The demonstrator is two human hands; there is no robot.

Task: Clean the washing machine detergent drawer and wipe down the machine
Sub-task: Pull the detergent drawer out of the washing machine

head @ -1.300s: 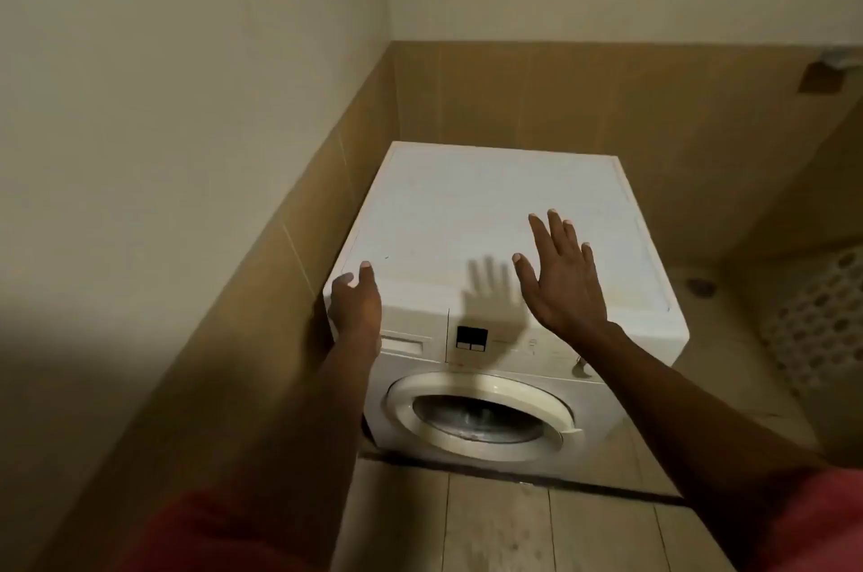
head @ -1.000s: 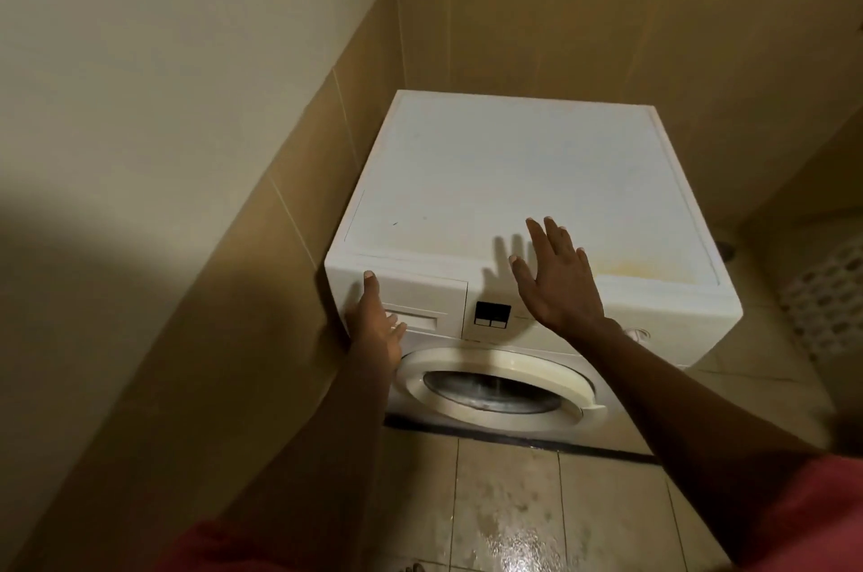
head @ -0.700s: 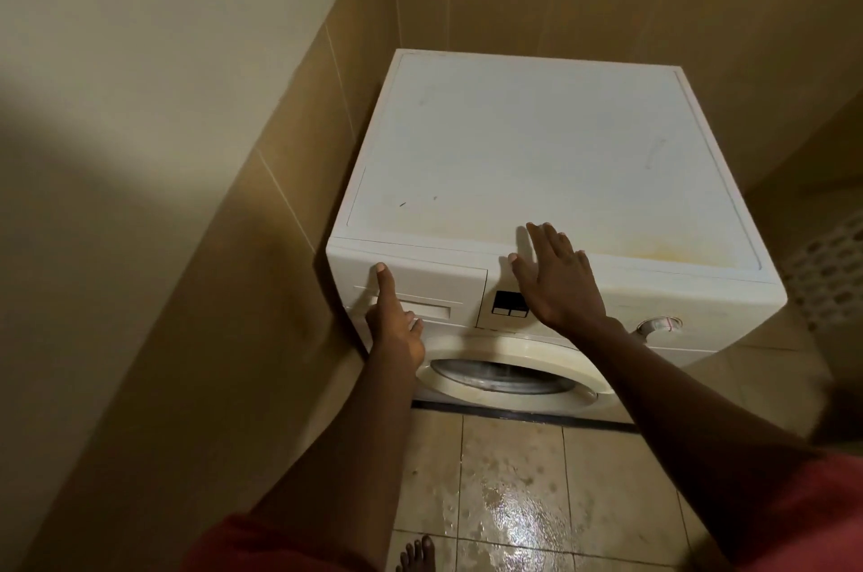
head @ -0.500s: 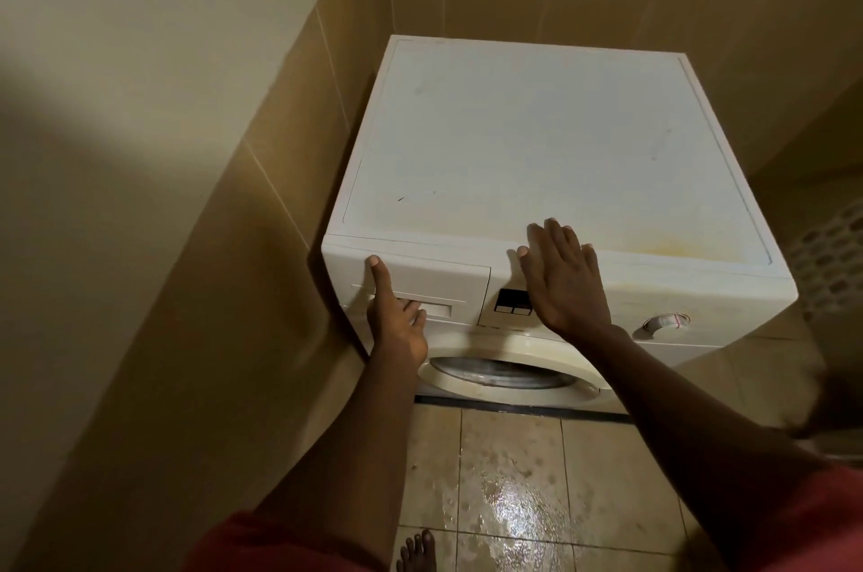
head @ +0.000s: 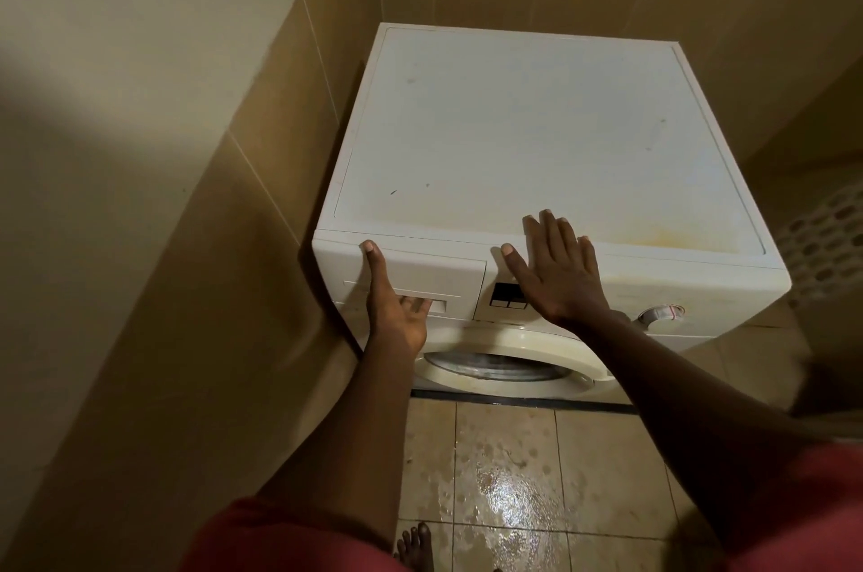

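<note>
A white front-loading washing machine stands in a tiled corner, its top marked with yellowish stains near the front right. The detergent drawer sits shut at the front's upper left. My left hand has its fingers hooked into the drawer's handle recess and its thumb up on the drawer face. My right hand lies flat and spread on the front top edge, above the small dark display. A dial is to the right. The round door shows below.
Tan tiled walls close in on the left and behind the machine. A white perforated laundry basket stands at the right. The tiled floor is wet and shiny. My bare toes show at the bottom.
The camera has come closer and tilted down. My left hand slid from the machine's top left corner down onto the drawer and into its recess. My right hand settled flat on the front edge.
</note>
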